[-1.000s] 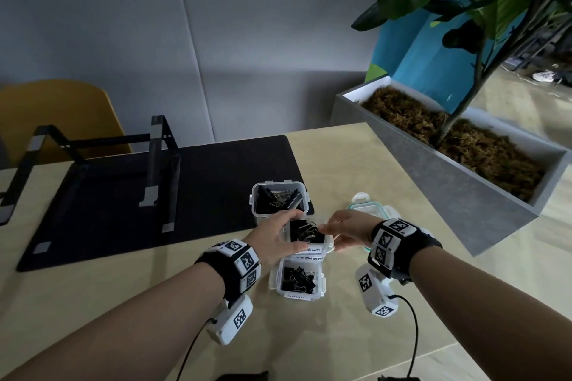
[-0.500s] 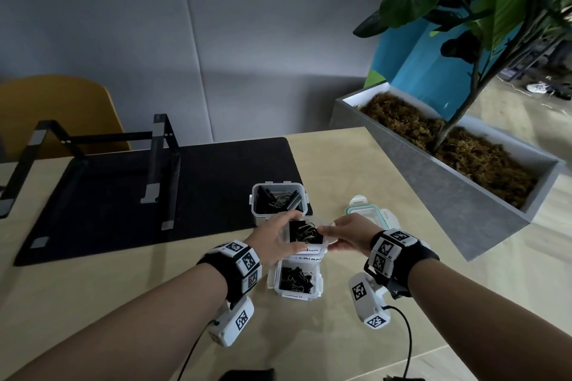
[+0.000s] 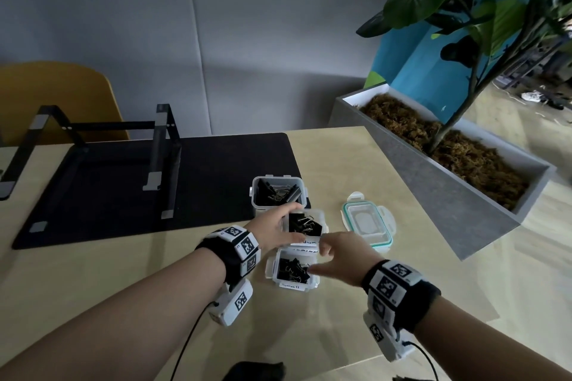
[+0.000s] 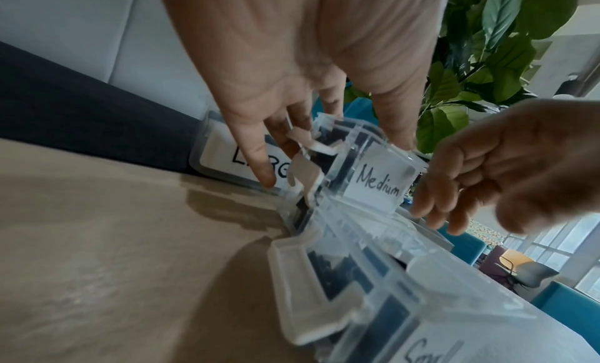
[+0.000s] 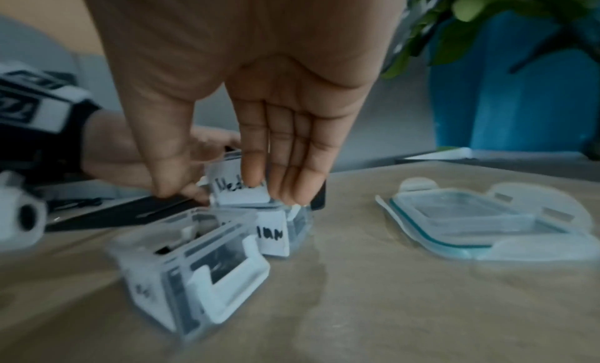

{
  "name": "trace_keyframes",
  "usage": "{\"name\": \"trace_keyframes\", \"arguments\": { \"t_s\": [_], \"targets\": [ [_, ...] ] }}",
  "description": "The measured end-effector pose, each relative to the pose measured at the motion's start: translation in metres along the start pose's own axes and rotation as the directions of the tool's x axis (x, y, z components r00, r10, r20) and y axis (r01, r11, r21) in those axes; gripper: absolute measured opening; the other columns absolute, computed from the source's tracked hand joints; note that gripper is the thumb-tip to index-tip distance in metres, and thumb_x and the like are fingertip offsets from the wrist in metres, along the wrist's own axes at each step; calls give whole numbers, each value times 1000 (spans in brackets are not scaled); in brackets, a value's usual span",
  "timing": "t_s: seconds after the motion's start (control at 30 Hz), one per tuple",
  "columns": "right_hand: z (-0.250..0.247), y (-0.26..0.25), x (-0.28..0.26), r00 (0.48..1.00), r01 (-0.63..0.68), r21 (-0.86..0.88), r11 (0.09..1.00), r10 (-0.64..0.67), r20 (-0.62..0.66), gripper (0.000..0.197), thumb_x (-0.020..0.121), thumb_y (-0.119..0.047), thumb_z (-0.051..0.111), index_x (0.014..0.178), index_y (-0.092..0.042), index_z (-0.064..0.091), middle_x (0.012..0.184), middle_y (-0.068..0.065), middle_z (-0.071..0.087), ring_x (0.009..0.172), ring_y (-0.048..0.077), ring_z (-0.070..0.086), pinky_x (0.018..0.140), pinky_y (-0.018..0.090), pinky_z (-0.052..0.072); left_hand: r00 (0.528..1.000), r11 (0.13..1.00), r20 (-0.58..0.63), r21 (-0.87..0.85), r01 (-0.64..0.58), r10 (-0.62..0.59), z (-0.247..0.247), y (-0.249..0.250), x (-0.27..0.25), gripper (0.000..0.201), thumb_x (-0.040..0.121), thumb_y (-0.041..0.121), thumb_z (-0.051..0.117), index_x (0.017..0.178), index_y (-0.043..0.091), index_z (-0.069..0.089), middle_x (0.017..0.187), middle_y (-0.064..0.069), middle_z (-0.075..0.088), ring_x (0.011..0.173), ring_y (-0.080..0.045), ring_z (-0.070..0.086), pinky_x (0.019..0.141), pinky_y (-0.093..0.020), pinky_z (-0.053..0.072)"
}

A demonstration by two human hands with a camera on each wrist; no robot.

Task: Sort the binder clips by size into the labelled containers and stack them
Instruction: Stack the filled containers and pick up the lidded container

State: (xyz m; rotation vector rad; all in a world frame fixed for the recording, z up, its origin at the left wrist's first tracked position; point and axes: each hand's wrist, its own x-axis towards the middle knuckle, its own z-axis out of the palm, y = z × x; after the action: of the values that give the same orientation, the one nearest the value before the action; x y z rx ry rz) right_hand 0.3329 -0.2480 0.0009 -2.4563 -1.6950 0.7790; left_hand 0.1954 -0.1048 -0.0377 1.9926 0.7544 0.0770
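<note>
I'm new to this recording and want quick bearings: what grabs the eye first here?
Three clear containers of black binder clips sit in a row mid-table; the left hand holds the Medium container, the right hand hovers beside it. A loose lid lies to their right, beside a big planter.

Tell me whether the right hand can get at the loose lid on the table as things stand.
Probably yes. The lid lies bare on the table, just beyond the right hand, with nothing between them; that hand's fingers are straight and seem to hold nothing.

A black desk mat (image 3: 148,182) covers the table's (image 3: 93,281) far left — a black metal stand (image 3: 158,161) upon it, a yellow chair (image 3: 58,99) behind, a grey planter (image 3: 448,192) to its right.
</note>
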Motion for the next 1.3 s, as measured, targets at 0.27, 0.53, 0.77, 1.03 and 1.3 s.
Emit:
{"name": "trace_keyframes", "arguments": {
  "t_s": [0.27, 0.53, 0.77, 1.03, 1.3],
  "targets": [
    [30, -17, -4, 975, 220, -109, 969, -219, 16, 79, 70, -50, 71, 136, -21, 39, 141, -2, 42, 126, 21, 44, 106, 33, 40, 998, 998, 46, -40, 42, -40, -8, -7, 3, 84, 80, 28, 73, 148, 22, 24, 148, 2, 37, 138, -11, 32, 107, -21, 31],
    [15, -22, -12, 985, 168, -166, 972, -161, 58, 70, 65, -50, 70, 123, -16, 50, 121, 0, 47, 112, 18, 45, 96, 32, 45, 994, 976, 50, -191, 106, -98, -15, -11, -3, 81, 78, 15, 74, 145, 17, 30, 141, 4, 42, 133, -9, 37, 113, -31, 31],
    [-58, -16, -13, 988, 144, -91, 985, -148, -45, 67, 65, -44, 74, 124, -22, 51, 117, -5, 55, 106, 13, 53, 92, 28, 47, 997, 952, 76, -301, 50, -29, -11, -25, -7, 80, 58, 9, 77, 131, 19, 47, 127, -2, 59, 121, -17, 54, 103, -41, 45],
    [-80, -24, 11, 988, 127, -41, 991, -130, -81, 66, 68, -34, 78, 126, -18, 49, 120, 0, 59, 95, 13, 53, 88, 27, 47, 998, 971, -23, -233, 55, -62, -5, -20, -6, 88, 59, 28, 86, 136, 26, 43, 128, 12, 56, 123, -7, 50, 111, -36, 36],
    [-82, -30, 33, 990, 138, -105, 985, -134, 41, 78, 73, -27, 76, 140, -34, 37, 126, 4, 54, 108, 17, 51, 97, 31, 42, 989, 914, -134, -405, -3, -56, 9, -8, -4, 55, 71, 4, 78, 117, 23, 55, 111, 7, 64, 108, -12, 59, 103, -34, 43]
  ]
}}
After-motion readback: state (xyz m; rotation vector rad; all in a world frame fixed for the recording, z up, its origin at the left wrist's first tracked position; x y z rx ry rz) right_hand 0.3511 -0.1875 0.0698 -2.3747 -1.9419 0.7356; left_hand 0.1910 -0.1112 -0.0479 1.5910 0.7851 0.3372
